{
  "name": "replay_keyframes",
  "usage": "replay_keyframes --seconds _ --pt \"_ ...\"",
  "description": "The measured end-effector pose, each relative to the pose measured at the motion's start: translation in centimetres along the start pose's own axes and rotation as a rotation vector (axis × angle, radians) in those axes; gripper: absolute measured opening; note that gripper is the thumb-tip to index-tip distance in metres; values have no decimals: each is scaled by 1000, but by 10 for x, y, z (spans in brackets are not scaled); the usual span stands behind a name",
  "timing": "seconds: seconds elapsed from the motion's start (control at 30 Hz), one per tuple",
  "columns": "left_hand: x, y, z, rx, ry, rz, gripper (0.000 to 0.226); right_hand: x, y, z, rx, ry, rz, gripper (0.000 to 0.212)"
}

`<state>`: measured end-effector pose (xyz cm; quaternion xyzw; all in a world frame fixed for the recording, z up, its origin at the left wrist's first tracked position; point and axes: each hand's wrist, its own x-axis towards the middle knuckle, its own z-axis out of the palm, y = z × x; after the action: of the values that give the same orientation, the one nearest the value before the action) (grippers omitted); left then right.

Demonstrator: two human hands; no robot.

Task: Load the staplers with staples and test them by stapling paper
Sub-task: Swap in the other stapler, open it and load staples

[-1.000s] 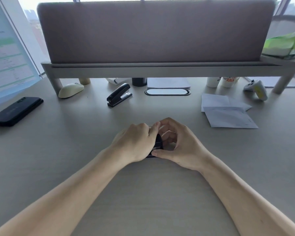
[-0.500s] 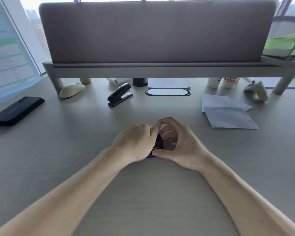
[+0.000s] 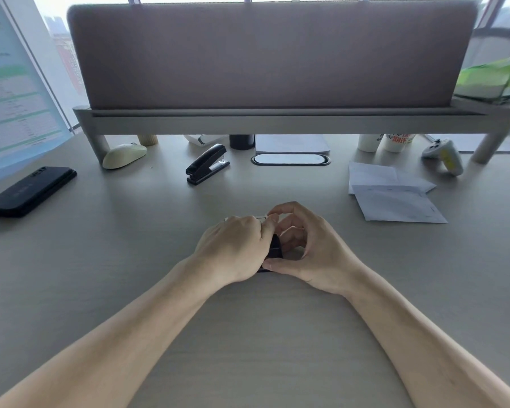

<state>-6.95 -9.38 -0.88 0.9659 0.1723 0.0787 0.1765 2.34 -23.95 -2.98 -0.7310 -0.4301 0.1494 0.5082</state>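
Note:
A black stapler lies on the desk at the centre, mostly hidden between my two hands. My left hand is curled over its left side and top. My right hand cups its right side, thumb along the near edge and forefinger arched over the far end. A second black stapler rests closed further back, left of centre. Folded white paper sheets lie at the right. No staples are visible.
A black phone lies at the far left, a cream mouse behind it. A raised shelf with a grey partition spans the back, with cups and a game controller beneath. An oval cable port sits mid-desk.
Both hands stay on the stapler. The right forefinger has lifted slightly and arched over its far end; otherwise almost nothing has moved.

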Motion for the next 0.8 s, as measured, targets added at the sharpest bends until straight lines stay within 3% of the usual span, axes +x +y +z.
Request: replay_keyframes --seconds 0.33,0.5,0.57,0.67,0.8 --pt "-3 1 -5 62 -42 3 56 0 0 0 4 4 -6 67" --pt "-6 -1 -21 -183 -27 35 61 -4 -1 -1 30 -5 4 69" --pt "-8 -8 -28 -199 -30 88 52 -3 0 -1 25 -7 2 69" --pt "-17 -19 -39 -189 -114 182 21 -2 2 -1 -4 -17 -15 69" --pt "-24 -28 -36 -186 -93 212 28 -2 4 0 -17 -13 -35 72"
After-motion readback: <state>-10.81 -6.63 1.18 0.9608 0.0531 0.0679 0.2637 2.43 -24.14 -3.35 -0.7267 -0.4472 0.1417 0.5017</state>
